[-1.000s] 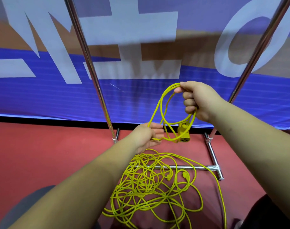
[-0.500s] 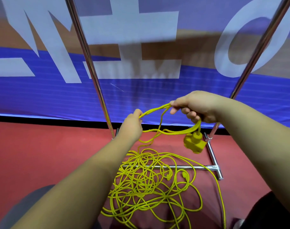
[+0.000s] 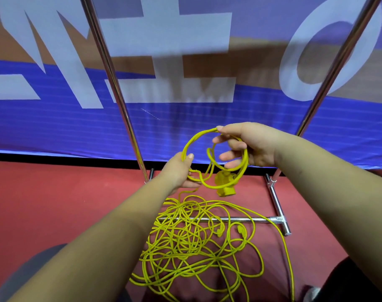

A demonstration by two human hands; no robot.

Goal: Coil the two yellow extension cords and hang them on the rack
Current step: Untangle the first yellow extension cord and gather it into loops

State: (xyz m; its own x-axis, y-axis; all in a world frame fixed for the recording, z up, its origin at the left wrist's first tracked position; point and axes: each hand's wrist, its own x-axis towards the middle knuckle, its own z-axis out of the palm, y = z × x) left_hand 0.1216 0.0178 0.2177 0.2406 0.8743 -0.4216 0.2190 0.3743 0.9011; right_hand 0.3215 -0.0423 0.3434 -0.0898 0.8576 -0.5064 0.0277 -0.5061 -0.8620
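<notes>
A small coil of yellow cord (image 3: 209, 158) hangs in the air between my hands, its yellow socket block (image 3: 224, 186) dangling below. My right hand (image 3: 246, 144) holds the coil's top, pinching a strand with thumb and forefinger while other loops run over its partly spread fingers. My left hand (image 3: 181, 171) grips the strand on the coil's left side. The rest of the yellow cords (image 3: 198, 247) lies tangled on the red floor beneath, draped over the rack's low crossbar (image 3: 257, 219). The two cords cannot be told apart in the tangle.
The rack's chrome uprights rise at left (image 3: 113, 88) and right (image 3: 333, 70), with a foot bar (image 3: 277, 203) on the right. Behind stands a blue banner (image 3: 55, 123) with white letters. Red floor (image 3: 44, 203) spreads to the left.
A new loop has been formed: my left hand dropped lower and fed cord across, and my right hand rose with the coil. The socket block swung left under the coil.
</notes>
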